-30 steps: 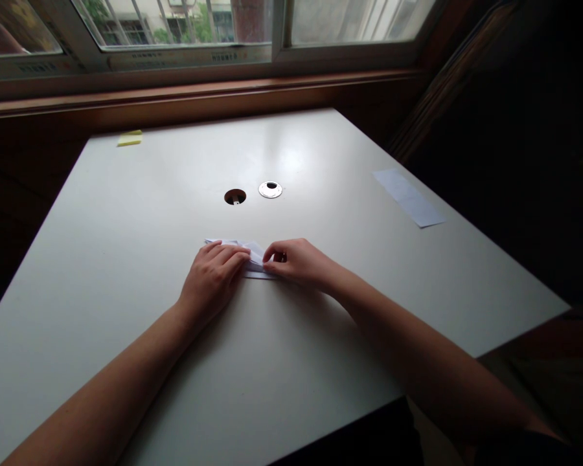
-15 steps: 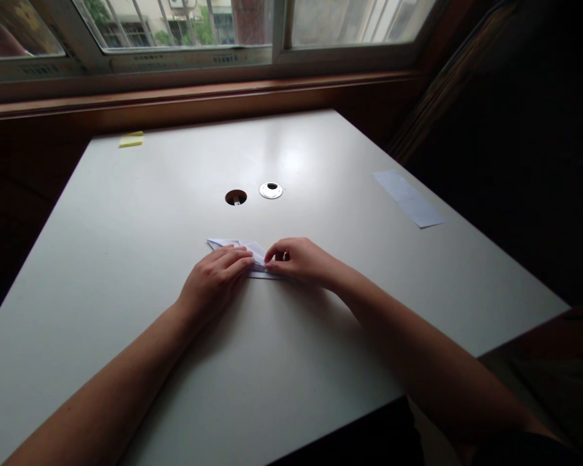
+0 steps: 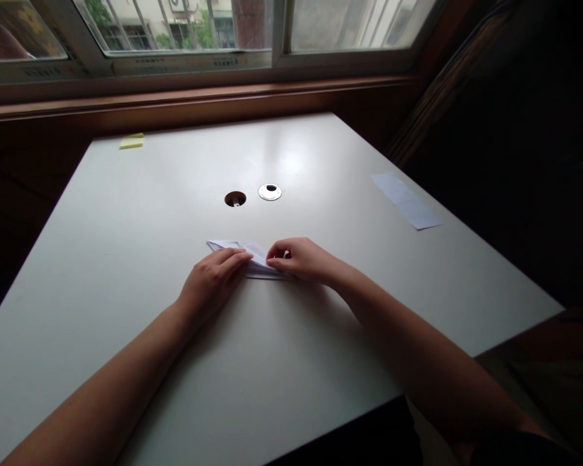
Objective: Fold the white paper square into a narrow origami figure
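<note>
A small folded white paper [image 3: 252, 254] lies on the white table [image 3: 126, 259], near its middle. My left hand [image 3: 214, 279] rests on the paper's left part, fingers stretched flat and pressing it down. My right hand [image 3: 301, 259] is curled at the paper's right end, its fingertips pinching a fold there. Most of the paper is hidden under both hands; only its far edge and left tip show.
A round cable hole [image 3: 235, 199] and a metal-rimmed grommet [image 3: 270, 192] lie just beyond the paper. A strip of white paper [image 3: 406, 200] sits near the right edge. A yellow sticky pad [image 3: 131, 141] is at the far left corner. A window sill runs behind the table.
My right hand's pinch has slid slightly to the right along the paper. My left hand stays flat on it. The view has tilted a little.
</note>
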A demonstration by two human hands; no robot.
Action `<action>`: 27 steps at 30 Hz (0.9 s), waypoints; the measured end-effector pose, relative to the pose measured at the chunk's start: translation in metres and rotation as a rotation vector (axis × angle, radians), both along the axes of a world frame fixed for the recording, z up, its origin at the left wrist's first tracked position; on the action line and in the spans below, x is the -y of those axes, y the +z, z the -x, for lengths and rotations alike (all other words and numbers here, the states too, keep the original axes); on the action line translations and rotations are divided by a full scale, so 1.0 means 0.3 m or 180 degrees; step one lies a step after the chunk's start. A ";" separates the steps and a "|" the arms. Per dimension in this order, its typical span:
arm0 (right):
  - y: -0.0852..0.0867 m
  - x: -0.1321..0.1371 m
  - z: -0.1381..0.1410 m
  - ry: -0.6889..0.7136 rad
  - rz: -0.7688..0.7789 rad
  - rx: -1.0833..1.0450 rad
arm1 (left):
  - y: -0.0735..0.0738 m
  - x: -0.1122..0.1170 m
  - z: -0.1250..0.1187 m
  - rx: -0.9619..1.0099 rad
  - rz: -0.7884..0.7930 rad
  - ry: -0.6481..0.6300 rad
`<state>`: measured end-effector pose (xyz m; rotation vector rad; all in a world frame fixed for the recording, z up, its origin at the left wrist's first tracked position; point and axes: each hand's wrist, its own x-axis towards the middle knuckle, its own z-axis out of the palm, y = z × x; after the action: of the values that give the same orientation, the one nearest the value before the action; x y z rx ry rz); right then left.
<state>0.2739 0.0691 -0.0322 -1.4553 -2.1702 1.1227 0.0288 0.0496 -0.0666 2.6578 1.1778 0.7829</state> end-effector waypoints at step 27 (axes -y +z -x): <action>-0.066 0.030 0.038 0.0780 -0.1571 -0.0200 | 0.028 -0.036 -0.002 0.0868 0.0708 -0.0195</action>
<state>0.2624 0.0601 -0.0519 -0.9493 -2.3990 0.6158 0.0294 0.0605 -0.0582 2.3099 1.0416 0.9102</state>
